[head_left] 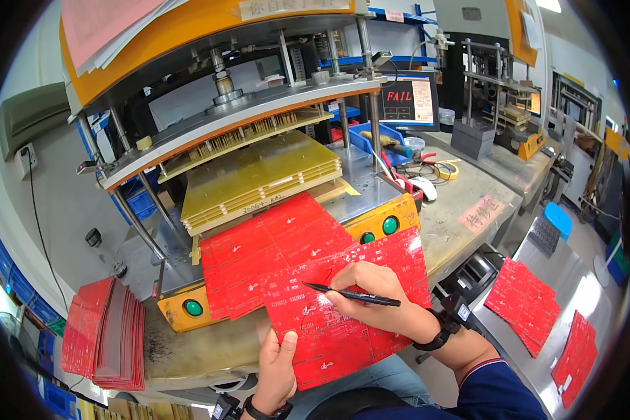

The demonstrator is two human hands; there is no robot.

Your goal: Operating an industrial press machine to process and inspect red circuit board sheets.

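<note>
My left hand [278,364] grips the lower left edge of a red circuit board [343,336], thumb on top, and the board is tilted toward me above my lap. In my right hand [371,287] is a black marker pen [360,297], its tip over the upper part of that board. Behind it, another red circuit board [266,245] lies on the front of the press machine, partly covered by the one I hold. The yellowish fixture plate [259,175] of the press sits just beyond, under a raised pin plate [245,136].
A stack of red boards [105,336] stands at the left. More red boards [521,304] lie on the metal table at the right. Green buttons [390,225] line the press front. A monitor [409,101], a blue bin [374,140] and a white mouse [422,188] are beyond.
</note>
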